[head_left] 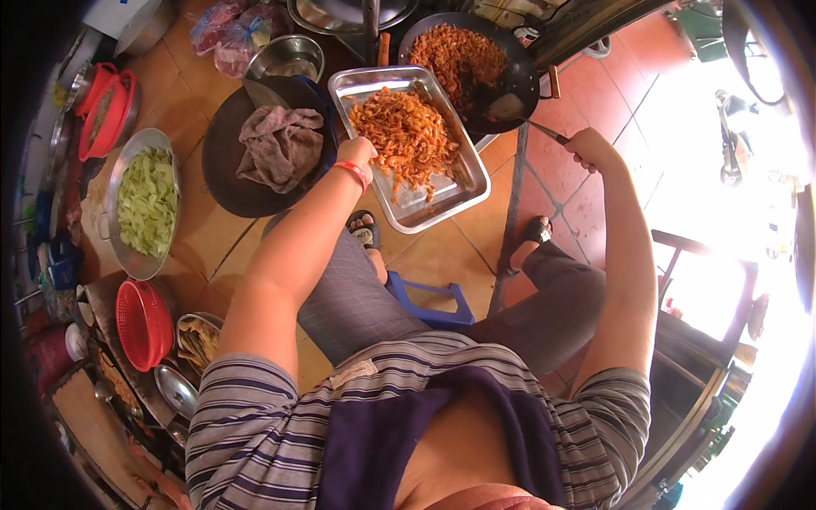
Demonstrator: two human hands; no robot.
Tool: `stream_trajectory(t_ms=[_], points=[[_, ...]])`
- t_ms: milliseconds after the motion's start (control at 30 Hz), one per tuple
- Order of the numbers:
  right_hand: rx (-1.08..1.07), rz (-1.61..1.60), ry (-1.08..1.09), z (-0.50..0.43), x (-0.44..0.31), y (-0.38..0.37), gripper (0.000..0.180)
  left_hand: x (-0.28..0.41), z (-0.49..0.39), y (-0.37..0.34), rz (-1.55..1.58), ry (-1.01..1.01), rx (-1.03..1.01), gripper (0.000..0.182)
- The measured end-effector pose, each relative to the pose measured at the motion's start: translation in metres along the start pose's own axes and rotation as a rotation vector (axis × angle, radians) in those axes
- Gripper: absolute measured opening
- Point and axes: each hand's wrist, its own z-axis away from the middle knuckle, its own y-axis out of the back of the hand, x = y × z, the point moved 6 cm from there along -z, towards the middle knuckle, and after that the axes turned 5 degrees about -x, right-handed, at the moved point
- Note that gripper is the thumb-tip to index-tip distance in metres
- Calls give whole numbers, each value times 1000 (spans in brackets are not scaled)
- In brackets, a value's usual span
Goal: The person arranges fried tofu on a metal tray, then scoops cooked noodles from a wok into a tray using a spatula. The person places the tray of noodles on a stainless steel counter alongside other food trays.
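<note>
My left hand [358, 155] grips the left rim of a rectangular stainless steel tray [408, 215]. The tray tilts and holds a heap of orange-red cooked food [408, 131] that looks like small shrimp. In my right hand [591, 150] is the thin handle of a metal spatula [508, 106], whose broad head rests inside a dark wok [524, 76]. More of the same orange food [456, 54] lies along the wok's far and left side, leaving the dark bottom bare near the spatula. The tray's upper right edge overlaps the wok in view; whether they touch is unclear.
Left of the tray, a crumpled cloth [280, 146] lies in a dark round pan [223, 172]. A metal basin of chopped green vegetables [146, 197] and a red plastic basket [143, 325] stand farther left. A steel bowl [287, 57] sits beyond the pan. Below me is a blue stool [433, 309].
</note>
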Motion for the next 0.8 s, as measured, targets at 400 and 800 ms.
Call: stream_trajectory(t_ms=[400,800], points=[[-328,-1246,207,-70,-30,-161,14,-1,-10,-2,41,-147,-10,21],[-102,-1292,293,-83,-79,-154,18,11,-3,-8,17,-51,-42,43]])
